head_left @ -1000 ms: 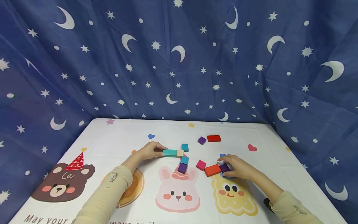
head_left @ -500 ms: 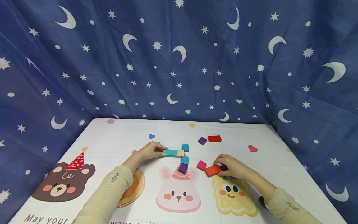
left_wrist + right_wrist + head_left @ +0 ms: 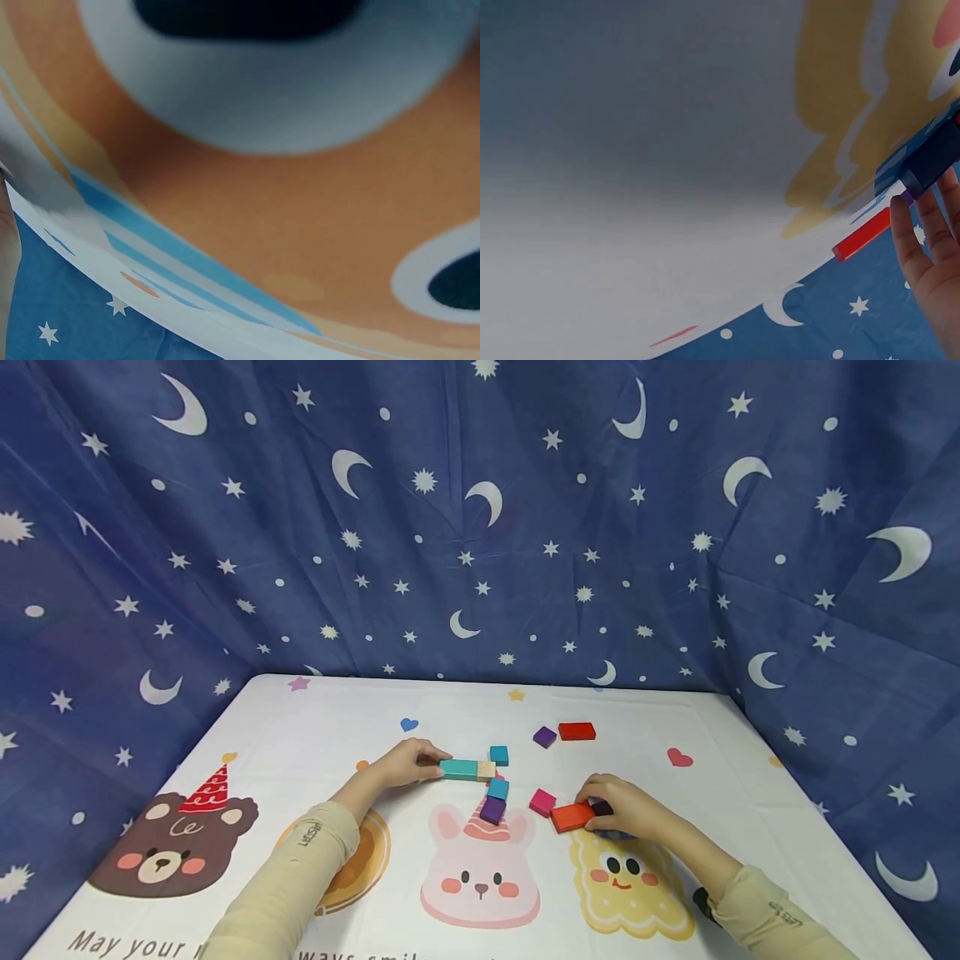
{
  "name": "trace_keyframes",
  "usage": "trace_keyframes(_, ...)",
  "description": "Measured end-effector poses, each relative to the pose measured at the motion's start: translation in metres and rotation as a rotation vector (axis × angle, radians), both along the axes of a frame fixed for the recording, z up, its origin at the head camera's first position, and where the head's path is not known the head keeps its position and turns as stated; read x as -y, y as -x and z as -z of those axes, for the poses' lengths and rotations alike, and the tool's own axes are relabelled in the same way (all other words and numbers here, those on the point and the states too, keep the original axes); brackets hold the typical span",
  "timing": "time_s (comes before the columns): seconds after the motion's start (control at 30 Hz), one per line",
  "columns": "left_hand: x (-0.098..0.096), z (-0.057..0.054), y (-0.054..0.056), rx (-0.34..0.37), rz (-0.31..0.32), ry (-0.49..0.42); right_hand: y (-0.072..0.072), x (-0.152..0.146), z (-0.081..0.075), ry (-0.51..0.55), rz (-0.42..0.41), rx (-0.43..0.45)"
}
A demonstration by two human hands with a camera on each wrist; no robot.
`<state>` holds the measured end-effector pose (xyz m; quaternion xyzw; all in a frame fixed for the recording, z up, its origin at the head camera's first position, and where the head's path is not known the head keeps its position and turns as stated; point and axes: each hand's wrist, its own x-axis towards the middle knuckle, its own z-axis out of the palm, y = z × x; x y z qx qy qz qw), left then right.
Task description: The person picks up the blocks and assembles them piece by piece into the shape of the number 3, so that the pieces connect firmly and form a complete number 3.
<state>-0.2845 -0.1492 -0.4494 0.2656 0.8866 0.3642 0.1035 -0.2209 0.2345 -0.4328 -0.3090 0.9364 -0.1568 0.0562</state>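
At the middle of the table, the thumb and fingers of my left hand [image 3: 405, 762] pinch the left end of a long turquoise block [image 3: 459, 769]. A small pale wooden block [image 3: 486, 769] sits against its right end. Further right, my right hand [image 3: 626, 806] has its thumb and fingertips on either side of an orange-red block's [image 3: 572, 817] right end. Beside that end, a dark purple block [image 3: 601, 808] lies partly hidden within the hand. The right wrist view shows this dark block [image 3: 934, 156] along the fingers; the left wrist view misses the held block.
Between the hands lie two blue blocks [image 3: 498, 756], a purple block [image 3: 492, 811] and a pink block [image 3: 542, 802]. Farther back are another purple block [image 3: 544, 737] and a red block [image 3: 577, 732]. A starry blue curtain [image 3: 480, 568] rises behind the printed white tablecloth [image 3: 337, 702].
My right hand has shifted left from the dark purple block onto the right end of the orange-red block. The left hand keeps its hold on the turquoise block.
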Motion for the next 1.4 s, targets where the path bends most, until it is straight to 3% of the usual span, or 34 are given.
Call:
trace_keyframes(0.67,-0.001,0.001,0.000,-0.002,-0.008,0.005,0.000,-0.002,-0.002,0.027,0.001,0.013)
trace_keyframes(0.93,0.000,0.000,0.000,0.000,-0.008,-0.001,0.001,0.000,-0.007,0.054,-0.034,0.018)
trace_keyframes(1.4,0.001,-0.001,-0.002,-0.012,0.007,-0.015,-0.004,0.010,-0.015,0.056,0.008,0.043)
